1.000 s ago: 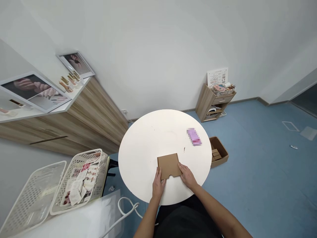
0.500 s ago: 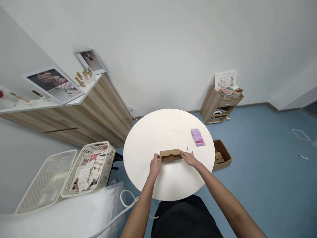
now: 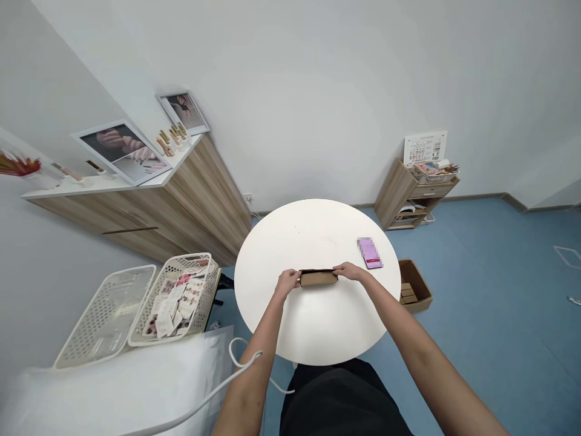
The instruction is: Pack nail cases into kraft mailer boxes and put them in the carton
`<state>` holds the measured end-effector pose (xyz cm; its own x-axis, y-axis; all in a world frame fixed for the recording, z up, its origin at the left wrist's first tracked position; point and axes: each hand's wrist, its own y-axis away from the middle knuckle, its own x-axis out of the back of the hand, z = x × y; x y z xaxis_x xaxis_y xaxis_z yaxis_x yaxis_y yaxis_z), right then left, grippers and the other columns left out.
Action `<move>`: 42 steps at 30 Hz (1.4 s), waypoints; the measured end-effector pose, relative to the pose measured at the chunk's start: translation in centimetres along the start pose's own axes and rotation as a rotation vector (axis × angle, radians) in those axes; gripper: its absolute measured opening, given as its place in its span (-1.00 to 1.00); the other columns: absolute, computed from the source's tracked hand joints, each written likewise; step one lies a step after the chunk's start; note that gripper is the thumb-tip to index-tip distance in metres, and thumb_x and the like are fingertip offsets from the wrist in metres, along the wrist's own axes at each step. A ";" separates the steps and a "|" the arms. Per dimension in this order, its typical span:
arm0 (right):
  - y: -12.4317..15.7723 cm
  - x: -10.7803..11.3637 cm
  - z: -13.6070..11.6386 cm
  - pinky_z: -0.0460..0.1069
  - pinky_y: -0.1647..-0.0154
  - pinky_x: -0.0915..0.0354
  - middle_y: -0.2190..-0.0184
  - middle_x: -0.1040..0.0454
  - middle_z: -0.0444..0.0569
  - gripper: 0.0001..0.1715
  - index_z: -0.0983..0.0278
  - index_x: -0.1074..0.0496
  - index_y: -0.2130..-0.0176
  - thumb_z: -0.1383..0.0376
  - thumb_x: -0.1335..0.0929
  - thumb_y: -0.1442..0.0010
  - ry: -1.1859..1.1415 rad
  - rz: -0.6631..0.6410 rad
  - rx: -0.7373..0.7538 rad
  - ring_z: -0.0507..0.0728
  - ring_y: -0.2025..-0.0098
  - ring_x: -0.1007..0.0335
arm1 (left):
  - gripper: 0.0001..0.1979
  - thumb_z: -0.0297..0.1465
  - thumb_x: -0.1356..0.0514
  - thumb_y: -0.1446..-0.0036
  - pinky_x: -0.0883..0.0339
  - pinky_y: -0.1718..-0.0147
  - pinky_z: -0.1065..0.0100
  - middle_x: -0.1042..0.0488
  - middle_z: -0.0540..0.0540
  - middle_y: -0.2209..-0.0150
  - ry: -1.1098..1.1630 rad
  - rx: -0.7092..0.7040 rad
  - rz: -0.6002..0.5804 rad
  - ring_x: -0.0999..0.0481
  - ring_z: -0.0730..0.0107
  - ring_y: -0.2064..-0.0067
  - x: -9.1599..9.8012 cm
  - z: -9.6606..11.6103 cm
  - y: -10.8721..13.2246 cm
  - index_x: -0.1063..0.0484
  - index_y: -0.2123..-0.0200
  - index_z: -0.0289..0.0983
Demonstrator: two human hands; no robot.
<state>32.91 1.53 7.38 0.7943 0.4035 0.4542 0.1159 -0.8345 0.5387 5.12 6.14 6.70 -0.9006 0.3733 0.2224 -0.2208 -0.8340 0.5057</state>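
Note:
A small brown cardboard box (image 3: pixel 318 278) stands edge-on near the middle of the round white table (image 3: pixel 318 327). My left hand (image 3: pixel 287 282) grips its left end with fingers curled round it. My right hand (image 3: pixel 348 271) grips its right end the same way. A pink flat object (image 3: pixel 370 253), blurred, lies on the table to the right of my right hand, apart from it.
Two white plastic baskets (image 3: pixel 177 297) stand at the left, one holding several printed cards. A long wooden cabinet (image 3: pixel 181 206) with framed pictures runs along the left wall. An open cardboard carton (image 3: pixel 415 290) sits on the blue floor by the table's right edge. A small wooden shelf (image 3: pixel 408 194) stands against the far wall.
The cardboard lay flat near the table's front edge. Both hands have lifted it, turned it edge-on and carried it farther toward the table's middle. The view has swung left.

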 end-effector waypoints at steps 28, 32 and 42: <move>-1.3 1.2 -0.7 0.00 0.02 -0.31 -0.04 -0.51 -0.05 -0.48 0.15 -0.52 -0.02 0.12 -0.39 -0.05 0.022 -0.091 -0.074 0.20 -0.07 -0.38 | -0.65 -0.14 -0.32 0.00 -0.54 0.39 0.36 -0.50 -0.06 0.30 -0.040 -0.038 -0.076 -0.58 0.35 0.34 1.2 1.3 -1.2 -0.30 0.47 -0.26; -0.8 0.4 -0.4 0.00 -0.05 -0.29 -0.05 -0.51 -0.06 -0.47 0.14 -0.50 -0.05 0.18 -0.39 -0.05 0.032 -0.051 -0.019 0.20 -0.09 -0.39 | -0.77 -0.29 -0.32 0.04 -0.54 0.38 0.37 -0.50 -0.08 0.22 -0.112 -0.133 -0.073 -0.55 0.34 0.26 1.4 1.1 -0.8 -0.34 0.48 -0.26; 0.2 -3.1 0.9 0.03 -0.02 -0.33 0.05 -0.56 -0.06 -0.37 0.11 -0.43 -0.13 0.41 -0.36 -0.05 0.088 0.195 0.097 0.18 -0.02 -0.47 | -0.50 -0.46 -0.03 -0.13 -0.39 -0.06 0.17 -0.43 -0.14 -0.13 -0.522 -0.569 0.047 -0.47 0.20 -0.10 0.2 -4.0 0.1 -0.36 -0.15 -0.14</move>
<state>30.97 -0.19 5.42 0.7527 0.2587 0.6054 0.0255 -0.9303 0.3658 3.39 4.53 3.43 -0.6515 0.3581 0.6689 -0.4728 -0.8811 0.0112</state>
